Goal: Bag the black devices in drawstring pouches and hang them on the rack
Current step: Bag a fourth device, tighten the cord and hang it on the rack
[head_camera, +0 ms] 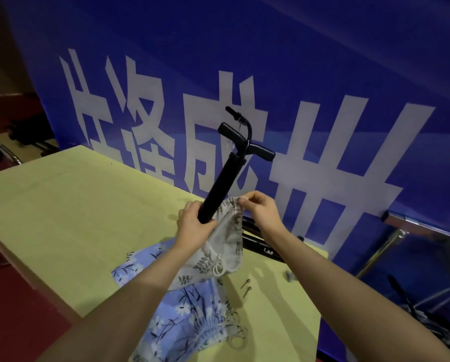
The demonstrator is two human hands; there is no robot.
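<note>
Head view: the left hand point(192, 226) grips the lower barrel of a black pump point(225, 176), held upright and tilted toward 1 o'clock, its T-handle and hose up against the blue banner point(323, 61). The right hand point(261, 212) pinches the gathered mouth of a grey pouch point(225, 246), which hangs just at 3 o'clock of the pump's foot. The foot sits at the pouch's rim; whether it has entered the opening cannot be told, since the left hand covers that spot.

On the table point(62, 205), at 6 o'clock of the hands, lie blue pouches point(187, 317) with floral print, flat, with a cord looped at their near edge. More black pumps point(260, 244) lie on the table at 3 o'clock of the grey pouch, partly hidden behind it. Two small needles point(246, 284) rest near the table's right side. A metal rack point(414, 246) stands beyond the table's right edge, at 3 o'clock; nothing bagged is seen hanging on it, though dark gear lies low beneath it.

By my judgement the task is early: this pump is only now going into its pouch, the cord is undrawn, no hanging has been done, and the pumps lying on the table remain to be bagged.
</note>
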